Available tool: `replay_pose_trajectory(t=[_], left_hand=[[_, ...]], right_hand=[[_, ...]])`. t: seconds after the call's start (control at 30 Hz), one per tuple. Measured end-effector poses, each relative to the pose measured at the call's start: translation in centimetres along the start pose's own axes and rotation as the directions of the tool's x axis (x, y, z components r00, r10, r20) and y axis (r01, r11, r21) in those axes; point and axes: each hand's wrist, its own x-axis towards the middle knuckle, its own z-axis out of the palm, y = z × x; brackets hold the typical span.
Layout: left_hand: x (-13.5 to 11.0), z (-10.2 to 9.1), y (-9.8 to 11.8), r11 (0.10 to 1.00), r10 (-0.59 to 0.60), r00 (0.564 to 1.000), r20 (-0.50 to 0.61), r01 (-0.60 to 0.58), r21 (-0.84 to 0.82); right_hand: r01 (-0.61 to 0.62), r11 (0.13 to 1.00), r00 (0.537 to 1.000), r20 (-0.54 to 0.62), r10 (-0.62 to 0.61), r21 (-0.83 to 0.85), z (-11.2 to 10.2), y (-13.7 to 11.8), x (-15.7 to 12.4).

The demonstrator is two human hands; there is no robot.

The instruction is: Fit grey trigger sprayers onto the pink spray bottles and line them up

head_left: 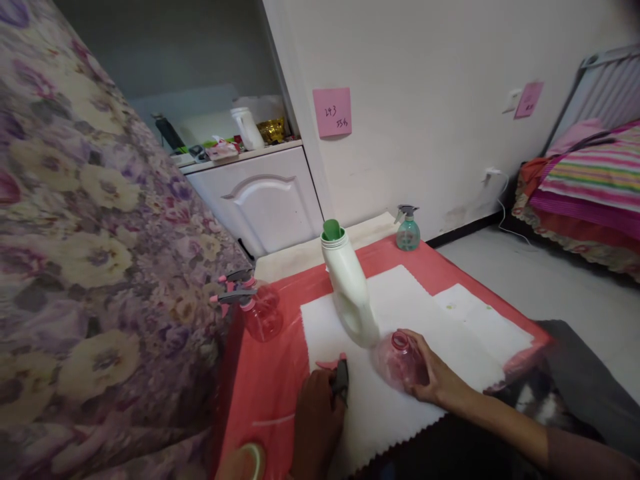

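My right hand is wrapped round the side of a clear pink spray bottle body, whose neck is uncovered. The bottle stands tilted over the white cloth. In my left hand is a grey and pink trigger spray head, with its dip tube partly visible near the hand. Between and behind both hands stands a tall pale detergent bottle with a green pouring spout and no cap on it. The scalloped white cloth lies beneath these things.
Two pink spray bottles stand at the left of the red-covered table. A teal spray bottle is at the far corner. A floral curtain hangs close on the left. A pale ring-shaped thing is cut off below.
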Motion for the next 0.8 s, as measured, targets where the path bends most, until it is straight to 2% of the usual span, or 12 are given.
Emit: replay_pose_trajectory(t=[0.27,0.5,0.67,0.8], left_hand=[[0.2,0.4,-1.1,0.998,0.046,0.999,0.012,-0.046,-0.047],[0.3,0.3,-1.3,0.995,0.090,0.996,0.013,-0.089,-0.033],[0.3,-0.3,-0.6,0.999,0.047,0.997,0.055,-0.048,0.003],[0.4,-0.3,-0.5,0.999,0.032,0.999,0.039,-0.033,0.020]], right_hand=[[-0.013,1.000,1.000,-0.011,0.013,-0.008,0.1,-0.7,0.3],[0.039,0.999,0.998,-0.039,-0.039,-0.006,0.3,0.4,0.6],[0.060,0.998,0.996,-0.061,-0.060,0.001,0.4,-0.1,0.6],[0.075,0.997,0.995,-0.062,-0.076,-0.017,0.7,-0.3,0.8]])
